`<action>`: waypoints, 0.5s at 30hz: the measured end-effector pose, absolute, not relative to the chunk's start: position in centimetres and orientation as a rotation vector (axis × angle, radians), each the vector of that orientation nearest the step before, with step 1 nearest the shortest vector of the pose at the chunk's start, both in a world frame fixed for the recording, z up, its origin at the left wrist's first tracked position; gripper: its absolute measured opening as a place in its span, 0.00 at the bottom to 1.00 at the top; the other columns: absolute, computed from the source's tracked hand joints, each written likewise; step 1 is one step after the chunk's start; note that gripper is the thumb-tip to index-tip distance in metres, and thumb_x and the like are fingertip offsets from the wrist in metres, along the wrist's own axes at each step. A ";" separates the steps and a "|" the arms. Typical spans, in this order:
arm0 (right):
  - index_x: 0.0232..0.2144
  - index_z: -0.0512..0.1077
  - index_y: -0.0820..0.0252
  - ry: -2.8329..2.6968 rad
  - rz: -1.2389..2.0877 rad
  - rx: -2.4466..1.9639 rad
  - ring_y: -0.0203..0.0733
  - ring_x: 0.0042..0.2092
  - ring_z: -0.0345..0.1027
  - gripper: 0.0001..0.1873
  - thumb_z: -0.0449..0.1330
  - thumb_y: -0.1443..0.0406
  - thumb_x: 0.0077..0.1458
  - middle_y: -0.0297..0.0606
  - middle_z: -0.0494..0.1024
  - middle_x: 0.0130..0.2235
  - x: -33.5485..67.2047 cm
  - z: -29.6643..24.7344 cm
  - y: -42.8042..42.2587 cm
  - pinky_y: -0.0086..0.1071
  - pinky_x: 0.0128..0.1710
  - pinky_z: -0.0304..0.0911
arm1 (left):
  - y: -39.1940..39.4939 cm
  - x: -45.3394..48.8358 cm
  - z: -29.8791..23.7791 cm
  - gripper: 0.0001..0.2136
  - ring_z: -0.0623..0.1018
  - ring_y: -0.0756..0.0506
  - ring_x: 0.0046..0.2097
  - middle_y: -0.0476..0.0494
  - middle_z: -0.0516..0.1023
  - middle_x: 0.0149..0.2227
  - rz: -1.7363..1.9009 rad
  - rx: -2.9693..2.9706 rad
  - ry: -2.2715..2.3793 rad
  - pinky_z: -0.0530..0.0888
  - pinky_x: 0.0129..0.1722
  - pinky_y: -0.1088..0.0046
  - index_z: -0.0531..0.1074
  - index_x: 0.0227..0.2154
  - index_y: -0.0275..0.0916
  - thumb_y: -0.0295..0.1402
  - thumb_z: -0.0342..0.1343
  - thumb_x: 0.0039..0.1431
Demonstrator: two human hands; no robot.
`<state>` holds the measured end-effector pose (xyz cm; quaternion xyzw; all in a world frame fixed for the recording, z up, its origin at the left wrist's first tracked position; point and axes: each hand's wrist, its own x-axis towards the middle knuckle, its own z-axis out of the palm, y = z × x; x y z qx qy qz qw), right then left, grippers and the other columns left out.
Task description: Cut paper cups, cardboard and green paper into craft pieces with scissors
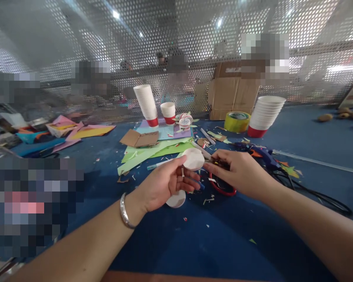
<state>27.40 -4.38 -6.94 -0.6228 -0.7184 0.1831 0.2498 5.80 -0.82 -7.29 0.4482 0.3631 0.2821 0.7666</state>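
My left hand [164, 184] holds a round white paper disc [193, 159] between thumb and fingers, lifted over the blue table [194, 243]. A second white disc [176, 199] lies on the table just under that hand. My right hand [238, 170] is palm down, its fingers closed over red-handled scissors [223, 190] that rest on the table. Both hands meet near the middle of the table, with the disc's edge close to my right fingertips.
Green paper sheets [155, 150] and scraps lie behind the hands. Further back stand stacks of paper cups [146, 103] [264, 115], a single cup [168, 112], yellow tape [237, 121], a cardboard piece [139, 138] and box [232, 92]. A blue glue gun [263, 154] with black cable lies at right.
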 end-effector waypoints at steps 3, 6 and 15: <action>0.29 0.69 0.56 -2.020 0.522 -1.703 0.36 0.27 0.59 0.19 0.55 0.49 0.61 0.30 0.70 0.25 27.2 -7.1 -4.2 0.31 0.27 0.50 | -0.5 5.4 -7.4 0.14 0.79 0.50 0.27 0.45 0.79 0.32 0.628 1.328 0.917 0.73 0.25 0.78 0.74 0.38 0.36 0.43 0.57 0.64; 0.28 0.68 0.56 -2.092 0.501 -1.754 0.37 0.27 0.60 0.20 0.55 0.48 0.61 0.31 0.70 0.25 27.1 -7.2 -4.1 0.31 0.27 0.51 | 0.4 3.8 -6.7 0.17 0.72 0.52 0.24 0.48 0.75 0.25 0.659 1.706 1.073 0.68 0.23 0.79 0.74 0.32 0.36 0.47 0.54 0.65; 0.38 0.73 0.53 -2.261 0.484 -1.897 0.40 0.28 0.68 0.15 0.56 0.51 0.61 0.32 0.77 0.27 26.9 -7.0 -4.5 0.31 0.25 0.50 | 2.5 -0.8 -4.4 0.26 0.67 0.49 0.24 0.48 0.70 0.22 -0.007 2.331 1.361 0.59 0.24 0.72 0.67 0.22 0.39 0.52 0.42 0.67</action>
